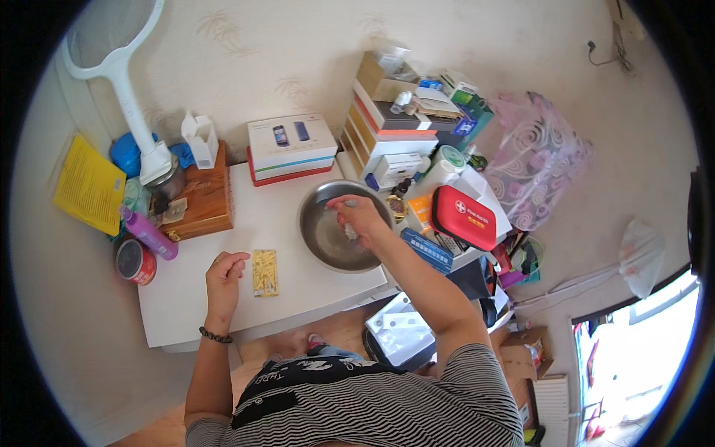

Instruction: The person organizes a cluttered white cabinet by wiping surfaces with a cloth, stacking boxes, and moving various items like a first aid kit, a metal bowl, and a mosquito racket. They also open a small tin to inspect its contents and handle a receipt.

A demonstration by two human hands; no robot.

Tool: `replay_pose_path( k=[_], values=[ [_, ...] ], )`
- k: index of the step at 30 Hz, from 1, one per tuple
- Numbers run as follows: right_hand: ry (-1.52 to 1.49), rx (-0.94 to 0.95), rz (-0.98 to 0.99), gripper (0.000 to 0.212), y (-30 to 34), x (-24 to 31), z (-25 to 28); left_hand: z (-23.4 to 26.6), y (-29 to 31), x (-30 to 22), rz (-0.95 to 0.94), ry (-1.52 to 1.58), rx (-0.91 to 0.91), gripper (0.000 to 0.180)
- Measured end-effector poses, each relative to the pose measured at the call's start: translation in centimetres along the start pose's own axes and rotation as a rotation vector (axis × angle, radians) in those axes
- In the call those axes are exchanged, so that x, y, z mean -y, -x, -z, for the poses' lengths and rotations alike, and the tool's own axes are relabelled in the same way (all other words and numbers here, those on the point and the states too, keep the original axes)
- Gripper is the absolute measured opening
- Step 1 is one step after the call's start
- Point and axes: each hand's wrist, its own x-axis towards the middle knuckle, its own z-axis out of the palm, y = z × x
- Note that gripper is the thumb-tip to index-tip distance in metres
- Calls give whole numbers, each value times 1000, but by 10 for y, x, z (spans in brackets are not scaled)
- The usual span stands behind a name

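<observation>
One right hand (360, 220) over the open bowl (328, 247)

Bowl (320, 235) is smooth metal, pretty shiny inside. At its 8 o'clock, the packet (265, 273) looks crinkly and glossy, foil or plastic, can't tell which. Box (205, 200) at 9 is polished wood, tabletop (186, 298) smooth white, shirt (335, 410) at 6 matt cloth.
</observation>
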Motion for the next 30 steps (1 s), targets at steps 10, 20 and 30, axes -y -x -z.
replay_pose_path(
  k=[10, 20, 30],
  values=[
    [107, -97, 28, 18, -1, 1, 3, -14, -13, -13, -179, -387, 88, 18],
    [229, 26, 193, 53, 14, 13, 41, -34, -12, -1, -211, -411, 215, 9],
    [1065, -10, 576, 38, 29, -5, 30, -34, -1, -13, -528, -777, 228, 23]
  ],
)
